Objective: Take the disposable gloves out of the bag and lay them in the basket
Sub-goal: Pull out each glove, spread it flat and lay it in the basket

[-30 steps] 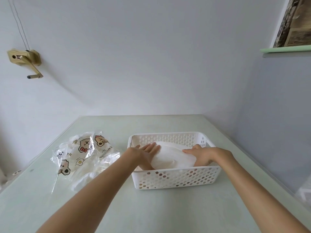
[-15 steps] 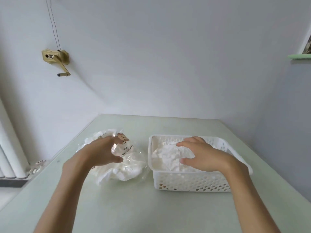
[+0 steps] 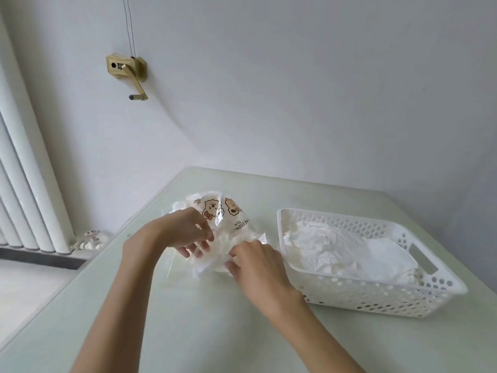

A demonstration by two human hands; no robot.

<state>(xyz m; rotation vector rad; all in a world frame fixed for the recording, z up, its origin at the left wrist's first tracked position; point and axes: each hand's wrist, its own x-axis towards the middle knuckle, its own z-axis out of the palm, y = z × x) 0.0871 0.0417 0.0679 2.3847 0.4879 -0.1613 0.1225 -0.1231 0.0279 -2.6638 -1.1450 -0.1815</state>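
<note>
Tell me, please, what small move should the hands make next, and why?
Probably the right hand should draw the thin white gloves it pinches out of the clear cartoon-printed plastic bag, while the left hand holds the bag. The bag looks still full, and the white perforated plastic basket beside it has room.

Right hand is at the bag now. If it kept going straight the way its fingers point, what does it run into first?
The right hand points up-left into the bag, already touching the white gloves at its mouth. Going on, it would probably meet the left hand's fingers next, though depth is unclear.
</note>
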